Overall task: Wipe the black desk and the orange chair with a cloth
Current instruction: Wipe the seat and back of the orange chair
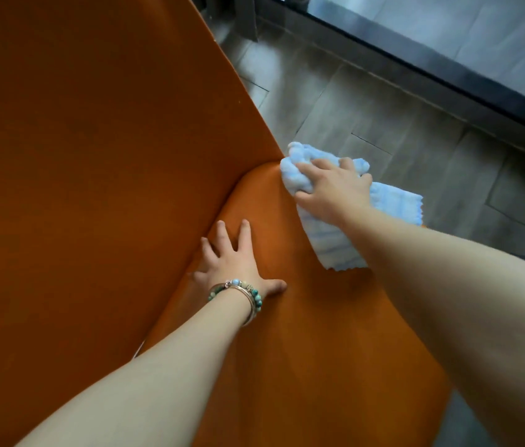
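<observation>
The orange chair [93,156] fills the left and middle of the view, its backrest on the left and its seat running to the lower right. My right hand [332,188] grips a light blue cloth [325,240] and presses it on the seat's far right edge, close to where seat and backrest meet. Part of the cloth hangs past the edge. My left hand [232,262] lies flat on the seat with fingers spread, holding nothing, near the backrest crease. It wears beaded bracelets at the wrist. The black desk is not visible.
Grey wood-look floor [416,130] lies to the right of the chair. A dark metal frame or rail [416,66] runs diagonally across the upper right. A dark furniture leg [245,17] stands at the top centre.
</observation>
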The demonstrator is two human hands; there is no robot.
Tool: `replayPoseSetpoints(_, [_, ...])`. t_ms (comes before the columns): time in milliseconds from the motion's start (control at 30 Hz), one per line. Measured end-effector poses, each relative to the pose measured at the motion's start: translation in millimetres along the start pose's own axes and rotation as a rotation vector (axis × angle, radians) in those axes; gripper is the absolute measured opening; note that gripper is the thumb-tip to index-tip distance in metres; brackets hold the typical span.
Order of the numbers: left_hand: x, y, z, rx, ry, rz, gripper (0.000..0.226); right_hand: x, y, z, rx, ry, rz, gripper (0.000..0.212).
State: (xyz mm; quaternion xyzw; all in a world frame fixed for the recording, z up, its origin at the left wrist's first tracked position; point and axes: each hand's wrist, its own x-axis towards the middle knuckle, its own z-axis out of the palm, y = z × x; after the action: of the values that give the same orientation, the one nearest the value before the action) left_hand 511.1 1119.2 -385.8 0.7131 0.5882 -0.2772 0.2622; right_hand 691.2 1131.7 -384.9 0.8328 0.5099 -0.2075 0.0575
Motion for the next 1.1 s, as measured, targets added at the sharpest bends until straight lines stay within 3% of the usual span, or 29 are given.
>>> replayPoseSetpoints(233, [-2.4,-1.2,-0.9,0.072,0.003,0.022,0.123,-76.1,122.0,3.6,0.028,0.002,0.556,0.033])
replayPoseSetpoints(300, [-0.5,-0.3,-1.7,0.098,-0.004,0.023,0.124,-87.3,130.3,2.7,0.030,0.006,0.734,0.038])
replayPoseSetpoints(367, [0.9,1.2,-1.6,0.118,-0.019,0.024,0.125,-80.2,113.1,6.3,0.024,0.046,0.774,0.037])
replayPoseSetpoints(567, [-2.9,-1.6,-0.4,0.094,0.012,0.039,0.124,-66.4,-3.8,28.3,0.177,0.218,0.327,0.038])
replayPoseSetpoints(700, [-3.5,-7.3,-2.3,0.063,0.007,0.071,0.119,-83.1,15.5,38.9,0.106,0.258,0.034,0.041])
replayPoseSetpoints(867, [-20.3,-28.6,8.0,0.190,-0.019,0.219,0.101,-88.7,64.8,31.2,0.165,0.200,0.476,0.043])
replayPoseSetpoints(933, [-29.7,-40.3,14.5,0.271,0.004,0.299,0.092,-105.9,42.5,42.4,0.172,0.231,0.439,0.045])
replayPoseSetpoints(1000, [-35.6,-54.6,18.9,0.325,0.016,0.379,0.084,-143.5,12.9,73.1,0.104,0.319,0.186,0.046])
replayPoseSetpoints(1100, [-41.7,-78.4,24.6,0.271,0.027,0.404,0.078,-207.6,-19.4,113.9,0.020,0.326,-0.429,0.036])
